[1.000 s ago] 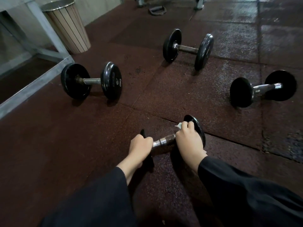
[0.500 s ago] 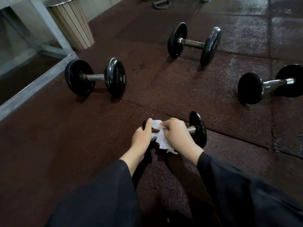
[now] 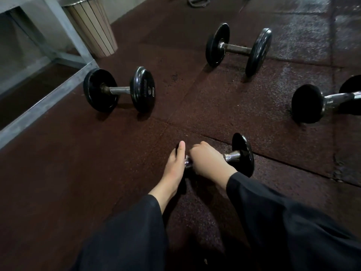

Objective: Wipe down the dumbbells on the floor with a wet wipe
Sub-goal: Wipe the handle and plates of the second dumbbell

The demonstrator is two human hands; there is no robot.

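Observation:
A small dumbbell (image 3: pixel 243 154) with black plates and a chrome handle lies on the dark rubber floor in front of me. My left hand (image 3: pixel 174 167) holds its left plate, with the thumb straight up along the inner face and the fingers hidden behind. My right hand (image 3: pixel 209 163) is curled over the handle close to that plate. The wet wipe is hidden under this hand. Three bigger dumbbells lie beyond: one at the left (image 3: pixel 119 89), one far off (image 3: pixel 238 48), one at the right edge (image 3: pixel 312 102).
A slatted bin (image 3: pixel 93 26) stands at the back left beside a grey metal frame (image 3: pixel 48 98). A dark grip handle (image 3: pixel 197 1) lies at the top edge. My black sleeves fill the bottom of the view. The floor at the right looks wet.
My right hand slid along the handle from the right plate towards the left plate. The white wipe showed half a second ago and is now covered by the hand.

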